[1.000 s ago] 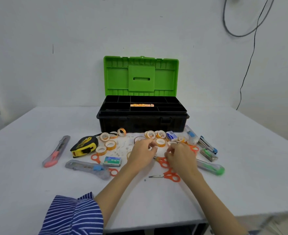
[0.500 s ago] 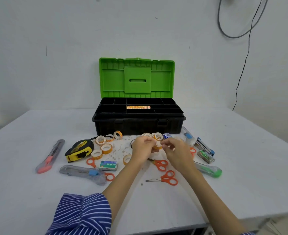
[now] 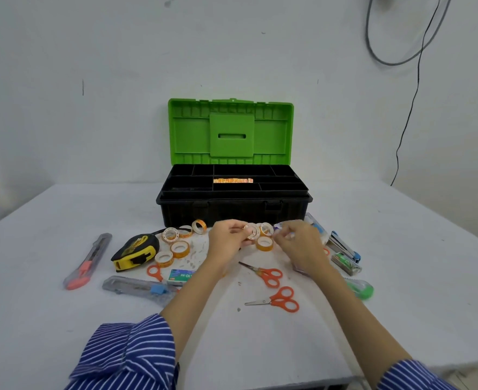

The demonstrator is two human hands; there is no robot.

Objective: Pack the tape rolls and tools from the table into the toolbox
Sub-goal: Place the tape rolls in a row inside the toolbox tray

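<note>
Tape rolls [image 3: 253, 232] are pinched in the left hand [image 3: 226, 240], gathered for one trip to the open toolbox [image 3: 233, 202] at the counter's far edge; right hand [image 3: 299, 243] curled, contents unclear. Remaining rolls, scissors [image 3: 271, 275] lie mid-counter.

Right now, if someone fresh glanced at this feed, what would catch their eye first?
The toolbox at the back of the table, its bright green lid standing open, with a row of tape rolls already in the tray. In front of it, the left hand and right hand gather small tape rolls, with orange scissors nearer the person.
</note>
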